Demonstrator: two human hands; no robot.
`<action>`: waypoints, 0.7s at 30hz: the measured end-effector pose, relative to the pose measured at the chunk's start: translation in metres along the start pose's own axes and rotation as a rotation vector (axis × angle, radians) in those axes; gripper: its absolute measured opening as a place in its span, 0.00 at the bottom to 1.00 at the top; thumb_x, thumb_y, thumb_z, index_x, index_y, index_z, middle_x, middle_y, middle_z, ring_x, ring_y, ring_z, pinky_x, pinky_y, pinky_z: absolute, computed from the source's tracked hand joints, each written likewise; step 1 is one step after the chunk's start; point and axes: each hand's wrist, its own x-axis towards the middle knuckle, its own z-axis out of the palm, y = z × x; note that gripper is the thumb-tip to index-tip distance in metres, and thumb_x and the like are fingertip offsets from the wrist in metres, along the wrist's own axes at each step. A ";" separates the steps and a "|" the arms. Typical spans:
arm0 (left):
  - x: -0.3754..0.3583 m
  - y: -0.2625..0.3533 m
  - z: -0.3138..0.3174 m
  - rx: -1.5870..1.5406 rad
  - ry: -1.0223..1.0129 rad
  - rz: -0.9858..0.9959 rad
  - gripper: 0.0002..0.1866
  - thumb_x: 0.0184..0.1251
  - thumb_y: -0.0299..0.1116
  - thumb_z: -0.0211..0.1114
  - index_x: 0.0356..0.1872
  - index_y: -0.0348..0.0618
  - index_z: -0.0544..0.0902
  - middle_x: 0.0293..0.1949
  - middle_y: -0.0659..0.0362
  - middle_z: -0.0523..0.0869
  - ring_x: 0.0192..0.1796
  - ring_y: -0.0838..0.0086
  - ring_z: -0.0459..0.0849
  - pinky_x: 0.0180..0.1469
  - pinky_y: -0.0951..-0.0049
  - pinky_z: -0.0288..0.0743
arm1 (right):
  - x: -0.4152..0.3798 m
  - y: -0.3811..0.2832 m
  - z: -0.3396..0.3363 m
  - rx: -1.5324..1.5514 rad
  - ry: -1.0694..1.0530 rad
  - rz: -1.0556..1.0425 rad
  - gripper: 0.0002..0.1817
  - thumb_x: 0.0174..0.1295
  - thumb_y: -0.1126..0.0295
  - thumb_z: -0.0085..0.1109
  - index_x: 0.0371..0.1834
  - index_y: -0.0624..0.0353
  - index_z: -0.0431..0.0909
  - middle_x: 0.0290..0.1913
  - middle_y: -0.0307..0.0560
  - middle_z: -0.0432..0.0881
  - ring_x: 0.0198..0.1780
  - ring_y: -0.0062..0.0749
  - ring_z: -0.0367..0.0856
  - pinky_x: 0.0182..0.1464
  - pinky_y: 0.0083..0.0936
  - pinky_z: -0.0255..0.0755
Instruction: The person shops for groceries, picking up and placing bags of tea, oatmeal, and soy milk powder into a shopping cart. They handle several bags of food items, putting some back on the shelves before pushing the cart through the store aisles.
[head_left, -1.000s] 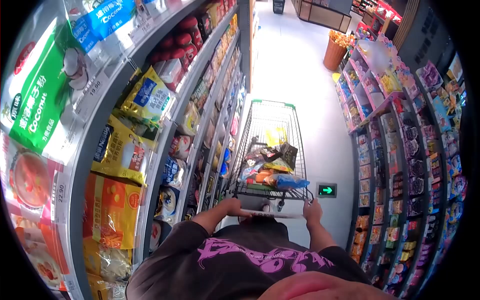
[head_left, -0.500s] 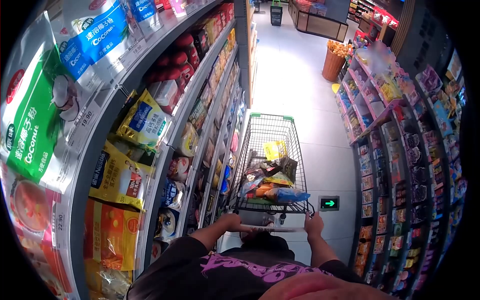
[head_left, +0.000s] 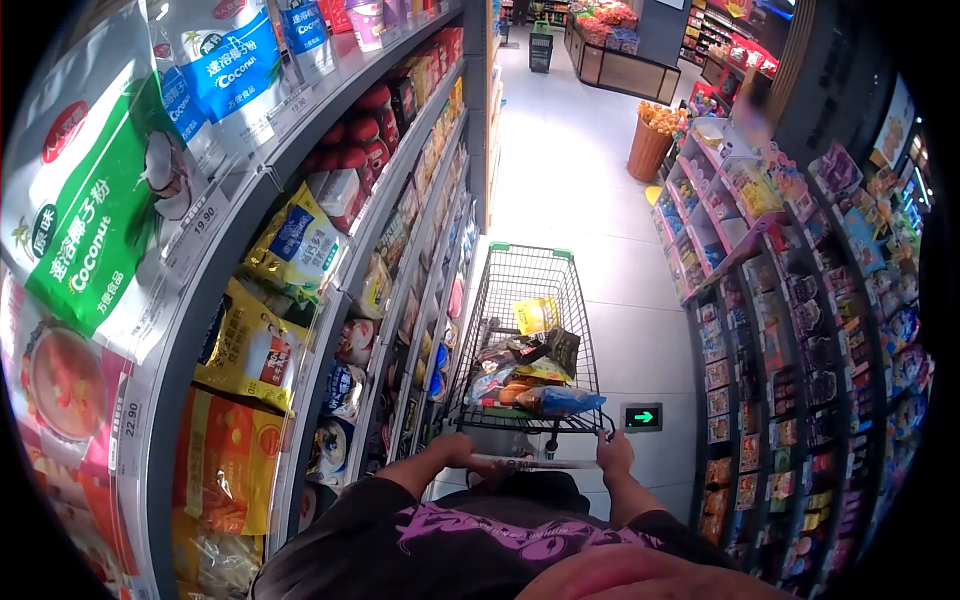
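I have the left hand [head_left: 455,449] curled round one end of the white handle [head_left: 530,464] and the right hand [head_left: 615,455] wrapped round the other, neither gripping anything else that I can see. The shopping cart [head_left: 532,249] stands straight ahead, with a yellow packet [head_left: 536,316] and a blue bag [head_left: 572,402] among its load. I'd push evenly with both arms and favour the right a little, because the cart's left side sits close beside the tall shelf [head_left: 215,265]; whether they touch, I can't tell. More floor [head_left: 612,240] shows on the right, where a green arrow sign [head_left: 643,417] lies. Farther up on that side, the pink display [head_left: 715,200] and a wicker basket [head_left: 652,155] narrow the way.
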 end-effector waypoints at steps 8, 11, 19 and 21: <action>-0.006 0.009 -0.012 0.014 0.001 -0.018 0.57 0.55 0.92 0.57 0.45 0.38 0.95 0.48 0.41 0.94 0.53 0.44 0.92 0.56 0.48 0.84 | 0.003 0.001 0.005 0.059 0.071 0.008 0.27 0.74 0.41 0.65 0.43 0.59 0.85 0.41 0.57 0.92 0.47 0.60 0.91 0.51 0.56 0.82; -0.005 0.006 -0.010 0.012 0.005 -0.023 0.57 0.55 0.92 0.57 0.46 0.38 0.95 0.48 0.40 0.94 0.54 0.44 0.92 0.56 0.49 0.83 | 0.002 -0.002 0.004 0.080 0.080 0.008 0.27 0.74 0.41 0.66 0.42 0.59 0.85 0.40 0.57 0.92 0.46 0.60 0.91 0.50 0.55 0.82; 0.008 -0.003 -0.001 0.013 0.012 -0.006 0.57 0.55 0.93 0.57 0.44 0.38 0.95 0.48 0.41 0.94 0.53 0.45 0.92 0.56 0.49 0.83 | 0.001 -0.007 -0.008 0.031 0.016 0.006 0.26 0.75 0.43 0.65 0.46 0.59 0.83 0.43 0.56 0.93 0.49 0.59 0.92 0.53 0.54 0.83; 0.009 -0.005 -0.001 0.011 -0.002 -0.004 0.57 0.54 0.93 0.57 0.43 0.38 0.96 0.46 0.40 0.94 0.53 0.45 0.92 0.57 0.49 0.83 | 0.001 -0.007 -0.007 0.029 0.014 0.011 0.26 0.75 0.43 0.64 0.46 0.59 0.83 0.43 0.56 0.93 0.48 0.60 0.92 0.52 0.55 0.83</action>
